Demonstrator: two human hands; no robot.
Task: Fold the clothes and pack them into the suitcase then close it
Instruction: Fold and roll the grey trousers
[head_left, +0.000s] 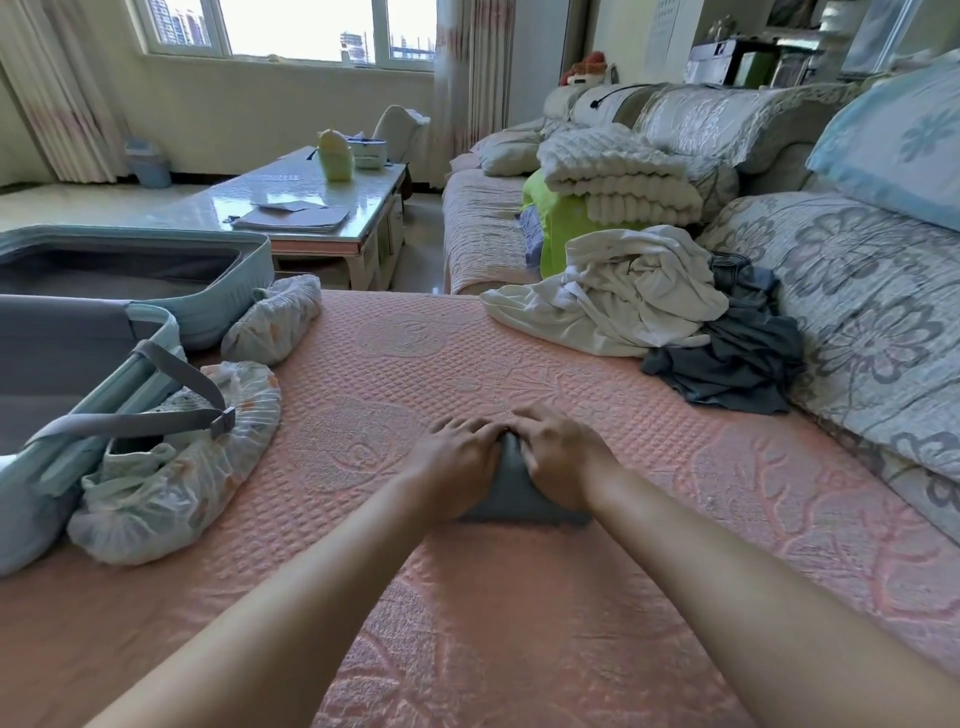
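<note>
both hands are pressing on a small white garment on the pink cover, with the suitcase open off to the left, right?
Not quite: the garment under the left hand and right hand is dark grey, not white. The head view shows it. The rest holds: it lies on the pink cover, and the suitcase is open to the left.

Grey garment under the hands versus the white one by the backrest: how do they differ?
The grey garment is a small, compact folded bundle; the white garment is a loose, crumpled heap. The grey one is pressed under the left hand and right hand; the white one lies untouched. Both rest on the pink cover.
</note>
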